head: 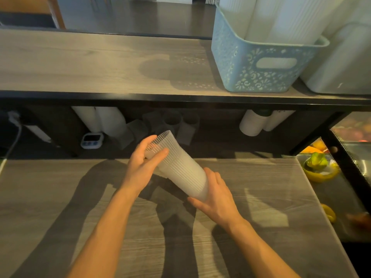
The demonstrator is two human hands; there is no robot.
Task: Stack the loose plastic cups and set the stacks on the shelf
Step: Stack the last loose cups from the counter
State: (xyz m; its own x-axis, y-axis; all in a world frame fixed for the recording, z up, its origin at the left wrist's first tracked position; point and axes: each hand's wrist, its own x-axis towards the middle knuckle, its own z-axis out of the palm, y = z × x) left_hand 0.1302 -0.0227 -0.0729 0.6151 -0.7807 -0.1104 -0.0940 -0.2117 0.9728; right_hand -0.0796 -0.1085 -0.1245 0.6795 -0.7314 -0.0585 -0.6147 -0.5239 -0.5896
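We grip the stack (180, 167) tilted, left hand (143, 159) and right hand (213, 194) curled round it; next, the shelf (100, 63).

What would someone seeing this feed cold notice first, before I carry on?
First, the tilted stack of ribbed plastic cups held above the wooden counter, the left hand wrapped near its upper end and the right hand cupping the lower end. Next, the pale blue patterned basket on the upper shelf at right, with white cup stacks inside. More cup stacks lie in the dark space under that shelf.
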